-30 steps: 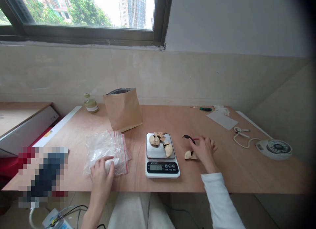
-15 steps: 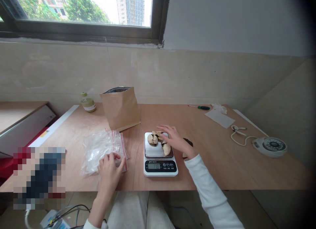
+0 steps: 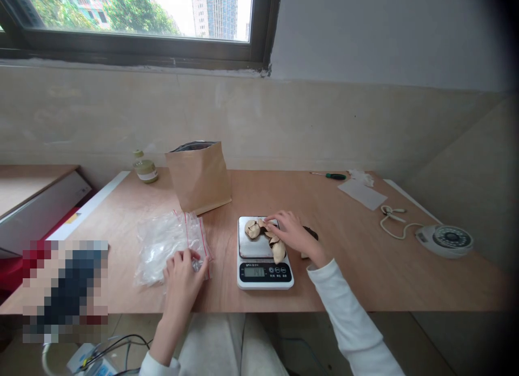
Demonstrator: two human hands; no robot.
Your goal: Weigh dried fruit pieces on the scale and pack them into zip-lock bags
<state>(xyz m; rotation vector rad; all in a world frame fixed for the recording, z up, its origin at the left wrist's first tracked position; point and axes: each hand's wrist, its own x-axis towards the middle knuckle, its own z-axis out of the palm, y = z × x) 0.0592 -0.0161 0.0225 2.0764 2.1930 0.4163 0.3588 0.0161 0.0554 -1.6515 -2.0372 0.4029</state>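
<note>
Pale dried mushrooms (image 3: 252, 229) lie on the steel plate of a white digital kitchen scale (image 3: 265, 283), one piece jutting over the plate's front right edge. Over the plate's right side, my right hand (image 3: 292, 233) closes its fingertips around some of the pieces, partly hiding them. My left hand (image 3: 184, 270) rests on the near right corner of a pile of clear zip bags (image 3: 162, 246), its fingers loosely bent and the thumb apart. Partly behind my right wrist, a dark piece (image 3: 310, 233) lies on the table.
Behind the bags stands an open brown paper pouch (image 3: 200, 179), with a small bottle (image 3: 145, 168) to its left. Further right are a green-handled screwdriver (image 3: 334, 176), a white sheet (image 3: 362, 194) and a white corded device (image 3: 445, 241). The wooden table's front edge runs near my lap.
My right hand has come down onto the mushrooms, and several pieces have shifted toward the front right. The scale's reading has changed. My left hand stays on the bags.
</note>
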